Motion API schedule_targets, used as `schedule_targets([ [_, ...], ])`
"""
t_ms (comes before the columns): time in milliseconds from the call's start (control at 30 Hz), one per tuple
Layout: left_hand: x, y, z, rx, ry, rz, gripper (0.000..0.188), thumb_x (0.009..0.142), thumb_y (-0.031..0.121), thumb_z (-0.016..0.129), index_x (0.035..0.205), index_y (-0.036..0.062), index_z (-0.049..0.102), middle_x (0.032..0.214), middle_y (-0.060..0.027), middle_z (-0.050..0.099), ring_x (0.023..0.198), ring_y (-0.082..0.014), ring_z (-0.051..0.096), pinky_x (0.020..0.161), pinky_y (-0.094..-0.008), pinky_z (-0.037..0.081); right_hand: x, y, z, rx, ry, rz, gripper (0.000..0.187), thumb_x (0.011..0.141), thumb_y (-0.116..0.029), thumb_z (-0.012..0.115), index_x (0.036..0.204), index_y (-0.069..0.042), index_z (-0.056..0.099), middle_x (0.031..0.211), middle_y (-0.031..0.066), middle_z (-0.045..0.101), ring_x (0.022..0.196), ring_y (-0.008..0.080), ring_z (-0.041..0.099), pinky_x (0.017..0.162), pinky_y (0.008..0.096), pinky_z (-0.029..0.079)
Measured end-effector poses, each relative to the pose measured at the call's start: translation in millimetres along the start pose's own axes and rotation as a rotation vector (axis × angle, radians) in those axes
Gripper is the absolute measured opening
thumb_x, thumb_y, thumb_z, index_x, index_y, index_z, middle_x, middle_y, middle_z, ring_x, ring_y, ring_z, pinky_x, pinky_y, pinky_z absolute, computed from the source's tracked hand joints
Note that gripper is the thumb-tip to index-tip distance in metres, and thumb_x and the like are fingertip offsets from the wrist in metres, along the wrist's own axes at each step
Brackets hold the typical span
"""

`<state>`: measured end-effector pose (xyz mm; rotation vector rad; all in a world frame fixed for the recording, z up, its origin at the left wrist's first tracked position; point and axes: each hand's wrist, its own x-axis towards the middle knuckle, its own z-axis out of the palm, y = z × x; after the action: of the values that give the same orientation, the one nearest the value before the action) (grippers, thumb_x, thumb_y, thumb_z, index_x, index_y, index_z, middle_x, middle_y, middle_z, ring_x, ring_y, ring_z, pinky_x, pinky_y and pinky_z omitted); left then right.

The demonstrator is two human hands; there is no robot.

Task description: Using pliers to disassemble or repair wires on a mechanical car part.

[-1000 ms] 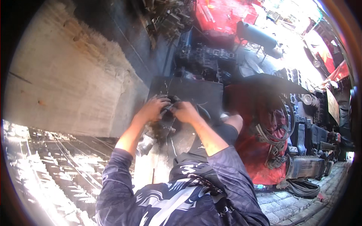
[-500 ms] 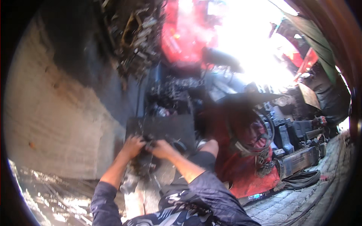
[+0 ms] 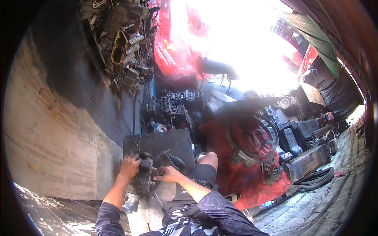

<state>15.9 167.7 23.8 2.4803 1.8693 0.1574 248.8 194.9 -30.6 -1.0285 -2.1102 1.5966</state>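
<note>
A dark, greasy metal engine part stands at the near left corner of a flat dark tabletop. My left hand rests on its left upper side, fingers curled over it. From the right, my right hand reaches the part's side, thumb and fingers pinched near a small stub; what sits between them is too small to tell. Below the part sticks out a silver round metal fitting. Just beyond my right hand lie black curved handles, like those of pliers. Thin wires trail over the tabletop.
Worn boards form the left side, with metal engine parts heaped above. Engine blocks stand beyond the table. To the right are a red cloth, black hoops and coiled black hose.
The view has shifted and sharpened. My hands, close together before, are now further apart, the left on the engine part's left side and the right at its right side.
</note>
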Motion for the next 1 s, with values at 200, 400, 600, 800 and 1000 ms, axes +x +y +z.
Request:
schedule_targets([
  [200, 1.8, -10.4, 13.4, 0.038, 0.120, -0.053, 0.027, 0.073, 0.007, 0.057, 0.097, 0.0138, 0.065, 0.112, -0.0103, 0.061, 0.097, -0.0336, 0.058, 0.085, -0.0456, 0.046, -27.5, 40.5, 4.4, 0.152, 0.182, 0.014, 0.041, 0.072, -0.031, 0.076, 0.097, -0.001, 0.065, 0.083, 0.0135, 0.067, 0.079, 0.0202, 0.063, 0.071, 0.0344, 0.050],
  [400, 12.2, -12.5, 4.7, -0.151, 0.061, -0.153, 0.029, 0.072, 0.007, 0.060, 0.100, 0.0129, 0.067, 0.110, -0.0072, 0.062, 0.094, -0.0310, 0.060, 0.083, -0.0419, 0.047, -21.4, 37.7, -8.6, -0.025, 0.153, 0.054, 0.033, 0.073, -0.025, 0.072, 0.094, -0.001, 0.063, 0.081, 0.0165, 0.066, 0.076, 0.0307, 0.065, 0.069, 0.0366, 0.050],
  [600, -6.5, -19.6, 13.4, -0.439, 0.161, -0.189, 0.032, 0.071, 0.007, 0.062, 0.103, 0.0098, 0.067, 0.119, -0.0102, 0.060, 0.108, -0.0320, 0.056, 0.093, -0.0398, 0.045, -13.3, 29.2, -10.3, -0.602, 0.351, 0.103, 0.073, 0.061, -0.023, 0.079, 0.124, -0.006, 0.047, 0.130, 0.0223, 0.040, 0.124, 0.0433, 0.036, 0.096, 0.0493, 0.039],
  [800, -19.1, 12.6, 19.5, -0.616, 0.198, -0.417, 0.034, 0.073, 0.011, 0.068, 0.107, 0.0116, 0.067, 0.127, -0.0104, 0.056, 0.120, -0.0303, 0.050, 0.099, -0.0390, 0.040, -1.4, 48.2, -16.1, -0.793, 0.402, 0.178, 0.070, 0.057, -0.020, 0.077, 0.122, -0.014, 0.053, 0.129, 0.0180, 0.043, 0.119, 0.0388, 0.039, 0.094, 0.0512, 0.037],
  [1000, -13.8, 20.9, 25.2, -0.605, 0.370, -0.461, 0.041, 0.069, 0.014, 0.073, 0.109, 0.0108, 0.066, 0.125, -0.0098, 0.057, 0.118, -0.0301, 0.051, 0.099, -0.0387, 0.040, 9.1, 69.8, -19.8, -0.768, 0.303, 0.291, 0.065, 0.063, -0.017, 0.075, 0.122, -0.008, 0.049, 0.127, 0.0169, 0.044, 0.119, 0.0383, 0.041, 0.093, 0.0499, 0.040],
])
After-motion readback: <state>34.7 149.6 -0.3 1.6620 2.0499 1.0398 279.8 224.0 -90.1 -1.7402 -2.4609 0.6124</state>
